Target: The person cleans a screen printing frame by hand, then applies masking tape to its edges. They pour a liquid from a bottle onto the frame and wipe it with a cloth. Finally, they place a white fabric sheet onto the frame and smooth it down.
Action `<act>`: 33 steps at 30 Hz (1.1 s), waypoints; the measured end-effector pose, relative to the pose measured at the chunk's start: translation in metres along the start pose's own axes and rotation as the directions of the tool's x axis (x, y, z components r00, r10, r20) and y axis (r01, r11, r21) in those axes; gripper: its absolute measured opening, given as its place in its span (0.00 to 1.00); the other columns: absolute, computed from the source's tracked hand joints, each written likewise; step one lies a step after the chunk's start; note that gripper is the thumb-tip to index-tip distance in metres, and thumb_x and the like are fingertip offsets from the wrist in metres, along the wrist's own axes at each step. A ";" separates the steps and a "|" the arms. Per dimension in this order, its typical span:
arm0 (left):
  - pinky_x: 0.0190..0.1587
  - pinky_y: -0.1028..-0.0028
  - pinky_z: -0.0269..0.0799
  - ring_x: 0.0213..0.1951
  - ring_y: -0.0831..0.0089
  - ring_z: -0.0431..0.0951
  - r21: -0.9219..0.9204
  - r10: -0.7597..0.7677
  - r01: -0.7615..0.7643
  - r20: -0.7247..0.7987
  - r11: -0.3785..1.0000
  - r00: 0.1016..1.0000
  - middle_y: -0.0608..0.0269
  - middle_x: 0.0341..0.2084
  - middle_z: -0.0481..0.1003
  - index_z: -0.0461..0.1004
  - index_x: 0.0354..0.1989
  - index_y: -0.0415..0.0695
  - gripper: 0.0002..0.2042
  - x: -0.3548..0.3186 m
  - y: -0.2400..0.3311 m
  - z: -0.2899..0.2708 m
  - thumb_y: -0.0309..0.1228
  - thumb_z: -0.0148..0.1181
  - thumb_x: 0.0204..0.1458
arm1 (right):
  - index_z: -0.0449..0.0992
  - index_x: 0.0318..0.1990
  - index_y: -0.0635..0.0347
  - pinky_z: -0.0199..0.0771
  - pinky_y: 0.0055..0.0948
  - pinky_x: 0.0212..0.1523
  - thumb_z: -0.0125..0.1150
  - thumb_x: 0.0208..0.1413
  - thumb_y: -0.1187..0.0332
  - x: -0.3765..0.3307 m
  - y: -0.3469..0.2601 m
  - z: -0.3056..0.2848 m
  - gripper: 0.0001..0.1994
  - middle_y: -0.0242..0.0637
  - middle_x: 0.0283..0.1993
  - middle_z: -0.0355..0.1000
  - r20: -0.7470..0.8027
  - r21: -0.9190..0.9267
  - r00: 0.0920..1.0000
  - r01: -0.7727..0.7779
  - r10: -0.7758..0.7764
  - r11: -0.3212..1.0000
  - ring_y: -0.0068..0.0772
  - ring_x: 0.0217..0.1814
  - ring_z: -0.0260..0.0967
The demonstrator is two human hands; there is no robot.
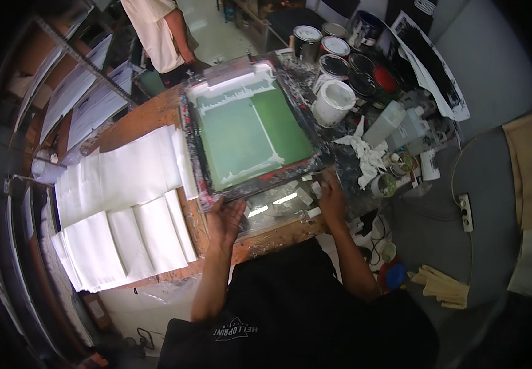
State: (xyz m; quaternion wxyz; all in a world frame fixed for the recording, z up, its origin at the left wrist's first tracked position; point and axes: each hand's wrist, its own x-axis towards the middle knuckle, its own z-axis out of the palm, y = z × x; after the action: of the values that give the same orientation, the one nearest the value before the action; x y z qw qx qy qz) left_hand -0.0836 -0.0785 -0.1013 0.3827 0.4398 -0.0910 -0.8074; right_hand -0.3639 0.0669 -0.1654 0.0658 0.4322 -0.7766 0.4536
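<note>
A screen-printing frame [315, 138] with green mesh lies on the worktable in front of me, its sides smeared with dark and red ink. White ink streaks run along the mesh's far end, near end and middle. My left hand [226, 220] is at the frame's near left corner, palm turned up and fingers stretched out. Beside the near right corner is my right hand [332, 198], its fingers slightly bent and apart, with no held object visible. Between my hands, a shiny clear surface [272, 211] with pale tape pieces shows below the frame's near edge.
Stacks of white sheets [127, 166] cover the table's left side. Ink cans, a white tub [333, 103], plastic bottles [384, 123] and crumpled white tissue [364, 154] crowd the right side. Another person [158, 37] stands beyond the table. Drying racks [75, 52] line the left.
</note>
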 end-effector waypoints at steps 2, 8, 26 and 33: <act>0.68 0.53 0.65 0.65 0.46 0.65 0.008 -0.025 0.025 0.008 1.000 1.000 0.31 0.66 0.53 0.44 0.72 0.30 0.32 0.001 -0.007 -0.003 0.37 0.46 0.68 | 0.70 0.66 0.61 0.76 0.39 0.49 0.57 0.65 0.71 -0.020 -0.006 -0.021 0.22 0.48 0.51 0.78 0.108 0.045 0.960 -0.265 0.259 0.963 0.43 0.50 0.77; 0.68 0.51 0.65 0.67 0.47 0.63 0.047 -0.011 0.009 0.046 0.999 0.999 0.33 0.69 0.51 0.42 0.73 0.30 0.32 0.003 -0.013 -0.005 0.34 0.45 0.68 | 0.69 0.66 0.61 0.72 0.41 0.55 0.62 0.61 0.71 0.034 -0.077 -0.029 0.25 0.48 0.56 0.76 0.155 0.122 0.958 -0.262 0.242 0.957 0.46 0.54 0.75; 0.47 0.59 0.76 0.38 0.57 0.81 0.616 0.398 -0.285 -0.051 0.734 0.916 0.44 0.34 0.81 0.74 0.50 0.27 0.21 -0.208 0.092 0.045 0.37 0.51 0.64 | 0.66 0.68 0.64 0.39 0.53 0.79 0.73 0.52 0.50 0.396 -0.134 0.344 0.41 0.53 0.79 0.47 0.730 -0.393 0.658 0.624 -0.183 0.676 0.55 0.84 0.33; 0.49 0.58 0.76 0.41 0.57 0.81 0.919 0.661 -0.350 0.378 -0.183 0.648 0.47 0.35 0.81 0.76 0.49 0.30 0.19 -0.174 0.215 0.116 0.37 0.55 0.62 | 0.73 0.58 0.58 0.59 0.50 0.63 0.72 0.50 0.68 0.374 -0.077 0.342 0.26 0.44 0.54 0.73 0.553 0.173 0.671 0.487 -0.493 0.856 0.49 0.64 0.66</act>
State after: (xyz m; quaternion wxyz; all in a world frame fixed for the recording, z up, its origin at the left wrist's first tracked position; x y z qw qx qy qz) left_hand -0.0030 -0.1275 0.1832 0.2878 0.5865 -0.7177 -0.2412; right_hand -0.4397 -0.4386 -0.1287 -0.0569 0.7417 -0.6115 0.2696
